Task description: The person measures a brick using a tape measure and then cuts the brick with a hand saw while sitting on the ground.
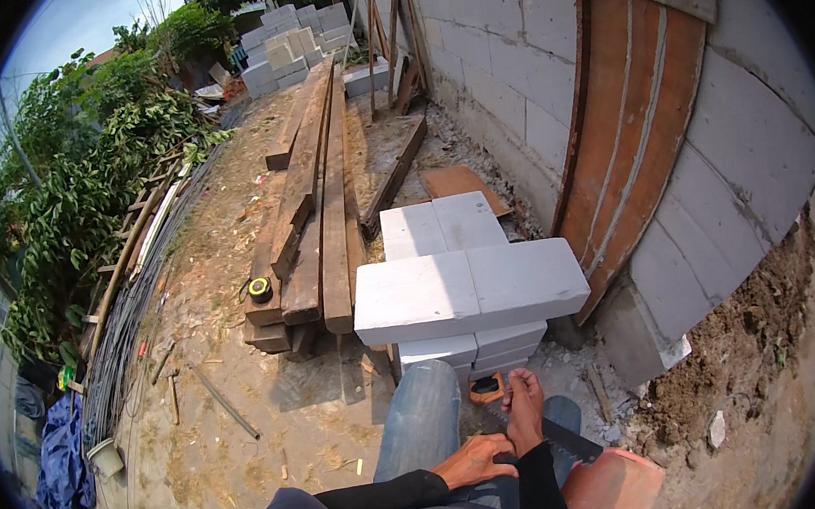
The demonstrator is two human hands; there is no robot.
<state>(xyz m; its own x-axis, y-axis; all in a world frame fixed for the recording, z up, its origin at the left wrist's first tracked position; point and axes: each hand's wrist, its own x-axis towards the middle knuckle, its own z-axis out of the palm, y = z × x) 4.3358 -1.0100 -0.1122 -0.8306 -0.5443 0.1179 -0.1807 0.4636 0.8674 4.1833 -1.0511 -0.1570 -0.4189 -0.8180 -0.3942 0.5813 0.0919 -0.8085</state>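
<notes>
My left hand [476,461] is low over my lap with its fingers bent inward, beside my right wrist. Whatever it may hold is hidden. Raised just in front of it, my right hand [524,406] has its fingers curled together; I cannot make out anything in them. Between my knees and the blocks lies an orange-and-black tool [486,388], its kind unclear. A dark flat strip [574,442] crosses by my right knee, next to an orange-pink piece [617,487]. Stacked white building blocks [468,293] stand directly ahead of my knees.
Long timber beams [305,234] lie left of the blocks, with a yellow-and-black tape measure [260,289] on their near end. A block wall [497,51] and a leaning brown wooden panel [636,112] bound the right. Steel bars [129,362] and a blue tarp [59,454] lie left.
</notes>
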